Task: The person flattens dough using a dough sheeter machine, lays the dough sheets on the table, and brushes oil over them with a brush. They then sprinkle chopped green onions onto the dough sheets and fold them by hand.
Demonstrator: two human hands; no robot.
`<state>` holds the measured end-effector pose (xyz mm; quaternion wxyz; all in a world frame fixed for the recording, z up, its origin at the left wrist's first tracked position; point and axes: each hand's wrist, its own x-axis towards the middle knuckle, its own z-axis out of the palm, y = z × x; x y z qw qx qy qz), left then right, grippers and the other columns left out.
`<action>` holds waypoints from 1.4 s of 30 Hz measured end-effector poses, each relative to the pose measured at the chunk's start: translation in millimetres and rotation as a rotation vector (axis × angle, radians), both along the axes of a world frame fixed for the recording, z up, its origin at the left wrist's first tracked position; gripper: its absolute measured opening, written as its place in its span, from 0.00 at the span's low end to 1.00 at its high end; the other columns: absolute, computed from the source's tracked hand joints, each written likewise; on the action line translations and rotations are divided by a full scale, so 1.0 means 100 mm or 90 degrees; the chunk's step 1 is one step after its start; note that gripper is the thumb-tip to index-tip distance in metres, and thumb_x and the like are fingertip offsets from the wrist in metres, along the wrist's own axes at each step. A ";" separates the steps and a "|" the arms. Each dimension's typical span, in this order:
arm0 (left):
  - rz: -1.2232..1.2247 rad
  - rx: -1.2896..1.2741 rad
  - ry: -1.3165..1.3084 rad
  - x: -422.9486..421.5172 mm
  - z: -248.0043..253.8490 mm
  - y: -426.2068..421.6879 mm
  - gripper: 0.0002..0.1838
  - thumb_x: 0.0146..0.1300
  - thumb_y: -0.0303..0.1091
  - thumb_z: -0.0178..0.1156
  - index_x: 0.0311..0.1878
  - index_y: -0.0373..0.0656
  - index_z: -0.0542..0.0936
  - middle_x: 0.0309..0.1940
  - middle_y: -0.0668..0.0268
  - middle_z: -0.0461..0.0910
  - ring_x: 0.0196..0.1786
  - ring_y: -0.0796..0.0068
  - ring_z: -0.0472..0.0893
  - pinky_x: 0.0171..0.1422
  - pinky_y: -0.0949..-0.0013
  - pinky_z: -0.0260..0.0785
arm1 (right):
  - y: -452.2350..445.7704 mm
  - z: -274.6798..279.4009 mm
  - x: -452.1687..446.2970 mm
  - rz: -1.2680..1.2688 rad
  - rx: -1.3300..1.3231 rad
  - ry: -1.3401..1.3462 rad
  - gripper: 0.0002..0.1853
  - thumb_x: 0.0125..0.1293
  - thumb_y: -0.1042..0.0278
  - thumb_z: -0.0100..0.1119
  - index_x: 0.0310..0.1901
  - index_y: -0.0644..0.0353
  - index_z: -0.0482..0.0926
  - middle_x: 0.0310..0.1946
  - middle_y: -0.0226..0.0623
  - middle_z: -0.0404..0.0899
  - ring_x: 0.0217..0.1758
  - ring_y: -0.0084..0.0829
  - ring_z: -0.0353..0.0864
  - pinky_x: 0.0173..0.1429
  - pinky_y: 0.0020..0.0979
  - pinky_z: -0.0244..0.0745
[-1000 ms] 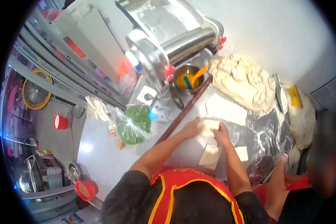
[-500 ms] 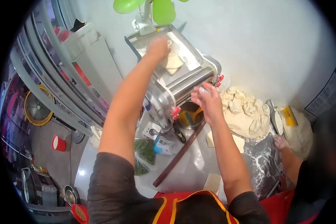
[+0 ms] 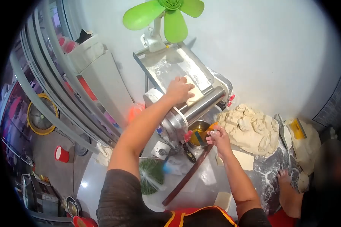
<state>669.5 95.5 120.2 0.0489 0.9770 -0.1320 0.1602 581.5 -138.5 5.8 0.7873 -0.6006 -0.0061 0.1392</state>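
My left hand lies on a piece of flattened dough at the lower end of a floured metal tray, its fingers spread over the dough. Just past the dough are the steel rollers of a dough sheeter. On the near side of the rollers, my right hand hovers with loosely bent fingers apart and nothing visible in them. Next to it stands a metal bowl holding something yellow-orange and a tool with an orange handle.
A large dough mound sits at the right, with flat dough pieces nearer me. A brown rolling stick and a bag of greens lie on the table. A co-worker's hand rests at the right. A green fan stands above the tray.
My left hand has come down the tray towards the rollers, and the dough is now against them. My right hand has dropped away from the rollers to beside the bowl. The camera view has shifted.
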 end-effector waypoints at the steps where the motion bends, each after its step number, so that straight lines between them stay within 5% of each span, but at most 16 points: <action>1: -0.003 -0.027 -0.003 0.00 -0.01 0.02 0.18 0.55 0.43 0.58 0.50 0.54 0.79 0.47 0.58 0.72 0.53 0.56 0.69 0.58 0.58 0.62 | 0.06 -0.06 0.08 -0.001 0.021 0.012 0.18 0.63 0.73 0.49 0.54 0.63 0.63 0.38 0.40 0.76 0.32 0.27 0.79 0.35 0.25 0.76; 8: 0.018 -0.086 -0.101 0.12 -0.21 0.05 0.19 0.56 0.37 0.57 0.53 0.49 0.77 0.53 0.56 0.71 0.55 0.53 0.69 0.60 0.58 0.62 | 0.37 -0.17 0.46 -0.018 0.179 0.108 0.17 0.68 0.68 0.44 0.56 0.64 0.61 0.49 0.49 0.70 0.46 0.42 0.77 0.48 0.38 0.78; 12: 0.040 -0.062 -0.022 0.07 -0.11 0.02 0.20 0.55 0.37 0.58 0.52 0.48 0.77 0.52 0.59 0.72 0.55 0.54 0.69 0.60 0.59 0.63 | 0.59 -0.25 0.57 0.032 0.376 0.199 0.23 0.72 0.54 0.37 0.60 0.61 0.59 0.59 0.49 0.62 0.61 0.48 0.65 0.61 0.49 0.67; 13: 0.044 -0.060 -0.025 0.07 -0.11 0.01 0.21 0.54 0.39 0.60 0.52 0.48 0.77 0.53 0.60 0.72 0.55 0.55 0.69 0.60 0.60 0.63 | 0.63 -0.16 0.53 0.051 0.380 0.207 0.29 0.71 0.45 0.32 0.64 0.59 0.54 0.63 0.48 0.59 0.66 0.49 0.58 0.67 0.51 0.57; 17: 0.034 -0.061 -0.009 0.08 -0.10 0.02 0.23 0.52 0.42 0.61 0.52 0.48 0.78 0.53 0.60 0.72 0.55 0.56 0.69 0.61 0.61 0.63 | 0.76 -0.17 0.57 0.070 0.503 0.227 0.34 0.70 0.39 0.24 0.66 0.57 0.51 0.65 0.46 0.56 0.68 0.48 0.54 0.70 0.52 0.46; 24: 0.043 -0.061 0.039 0.06 -0.05 0.00 0.26 0.51 0.46 0.63 0.54 0.48 0.78 0.54 0.58 0.72 0.56 0.53 0.68 0.61 0.61 0.62 | 0.82 -0.32 0.70 0.014 0.584 0.246 0.29 0.71 0.43 0.28 0.60 0.58 0.60 0.61 0.45 0.61 0.66 0.44 0.58 0.69 0.50 0.49; 31: 0.002 -0.028 0.007 0.21 -0.16 0.06 0.25 0.48 0.54 0.63 0.47 0.52 0.82 0.51 0.57 0.75 0.55 0.55 0.71 0.58 0.58 0.66 | 0.78 -0.50 0.76 -0.091 0.549 0.268 0.15 0.66 0.58 0.51 0.48 0.58 0.72 0.48 0.40 0.77 0.55 0.41 0.74 0.62 0.47 0.63; 34: 0.009 -0.055 0.023 0.34 -0.29 0.11 0.18 0.54 0.47 0.58 0.47 0.56 0.82 0.52 0.61 0.75 0.56 0.56 0.71 0.59 0.58 0.65 | 0.78 -0.55 0.80 -0.126 0.585 0.229 0.17 0.63 0.57 0.57 0.47 0.60 0.73 0.45 0.39 0.79 0.53 0.41 0.76 0.59 0.47 0.66; 42: 0.023 -0.091 0.056 0.29 -0.22 0.08 0.18 0.52 0.41 0.62 0.49 0.60 0.81 0.52 0.64 0.75 0.58 0.60 0.70 0.60 0.60 0.65 | 0.78 -0.39 0.75 -0.053 0.544 0.253 0.19 0.66 0.57 0.53 0.54 0.58 0.69 0.52 0.38 0.74 0.56 0.42 0.72 0.61 0.51 0.65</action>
